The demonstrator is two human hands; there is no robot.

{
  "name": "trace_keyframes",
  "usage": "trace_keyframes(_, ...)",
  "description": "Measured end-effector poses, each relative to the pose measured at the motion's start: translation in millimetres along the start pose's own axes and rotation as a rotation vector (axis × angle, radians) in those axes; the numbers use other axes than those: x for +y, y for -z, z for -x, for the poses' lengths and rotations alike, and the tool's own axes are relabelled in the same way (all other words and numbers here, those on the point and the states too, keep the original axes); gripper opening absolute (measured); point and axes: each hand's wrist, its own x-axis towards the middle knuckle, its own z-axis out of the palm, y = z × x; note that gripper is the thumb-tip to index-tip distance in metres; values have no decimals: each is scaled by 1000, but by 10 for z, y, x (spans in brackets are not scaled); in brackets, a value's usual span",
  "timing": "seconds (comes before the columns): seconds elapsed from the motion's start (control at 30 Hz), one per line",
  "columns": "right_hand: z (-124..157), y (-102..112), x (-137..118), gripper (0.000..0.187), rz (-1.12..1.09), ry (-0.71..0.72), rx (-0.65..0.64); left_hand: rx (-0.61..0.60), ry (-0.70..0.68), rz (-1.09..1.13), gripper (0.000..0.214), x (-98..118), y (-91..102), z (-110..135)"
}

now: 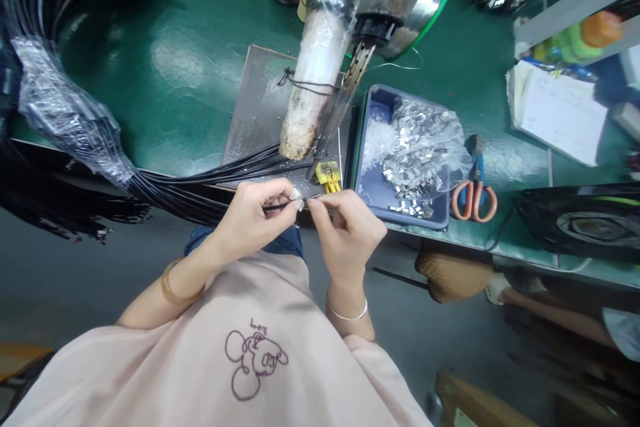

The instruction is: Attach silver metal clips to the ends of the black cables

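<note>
My left hand (255,213) pinches the end of a thin black cable (280,205) just in front of the bench edge. My right hand (345,230) meets it fingertip to fingertip and is pinched on a tiny part at the cable's tip that I cannot make out. The cable belongs to a thick bundle of black cables (165,187) running off to the left. Just above the hands, a soldering iron (345,97) slants down toward a small yellow fixture (327,175) on a grey metal plate (255,113).
A blue tray (375,193) with a clear bag of several small metal shells (420,147) stands right of the plate. Orange-handled scissors (474,190) lie beside it. A solder spool (425,3) sits behind. Plastic-wrapped cable coils (60,113) fill the left of the green bench (190,67).
</note>
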Motion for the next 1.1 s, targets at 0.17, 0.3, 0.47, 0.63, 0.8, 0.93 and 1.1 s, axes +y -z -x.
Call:
trace_keyframes(0.17, -43, 111, 13, 17, -132, -118, -73, -34, -155, -74, 13, 42, 76, 4)
trace_keyframes(0.3, -108, 162, 2, 39, -374, -281, -294, -8, -394, -210, 15, 50, 108, 33)
trace_keyframes(0.47, -74, 132, -36, 34, -295, -268, -121, 60, -249, -41, 9, 7, 81, 61)
trace_keyframes(0.63, -13, 115, -83, 11, -379, -188, 261, 146, 61, 232, 7, 12, 39, 20)
trace_keyframes(0.8, 19, 104, -53, 20, -298, -177, 286, 80, 152, 286, 9, 37, 55, -43)
trace_keyframes(0.93, 76, 69, 33, 11, -109, -57, 240, 54, 181, 307, 11, 31, 52, -72)
trace_keyframes(1.1, 19, 33, 69, 13, -61, 43, 150, 63, 144, 307, 11, 30, 8, -102)
